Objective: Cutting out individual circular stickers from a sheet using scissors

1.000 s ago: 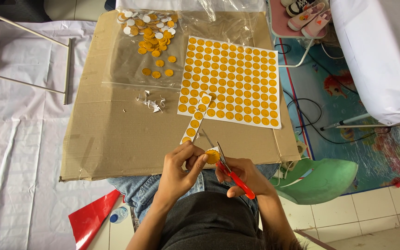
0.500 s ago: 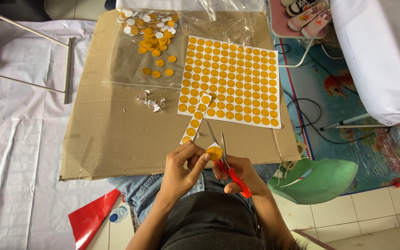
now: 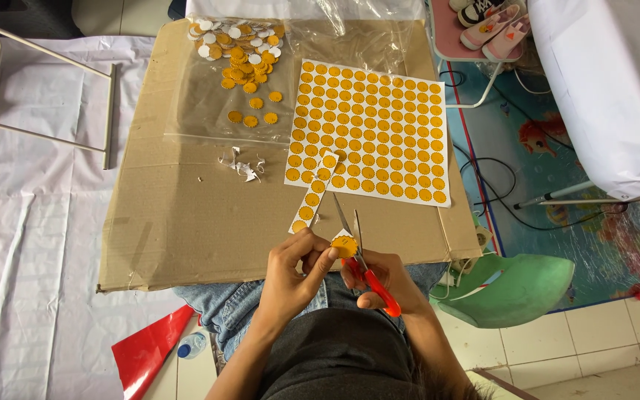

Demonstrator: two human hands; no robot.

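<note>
Head view: the left hand pinches a small round orange paper disc between its fingertips, while the right hand grips red-handled scissors whose blades stand apart around that disc. Just beyond both hands lies a cut strip of orange dots on the flat brown cardboard sheet.

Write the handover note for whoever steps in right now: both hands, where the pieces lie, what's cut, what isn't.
Left hand pinches one orange disc.
Right hand holds red-handled scissors, blades open at the disc's edge.
Sticker sheet lies on the cardboard, still mostly full; a partly cut strip lies at its lower left corner.
Done: a pile of cut discs on the clear bag; paper scraps lie nearby.
Left: strip and sheet.
</note>
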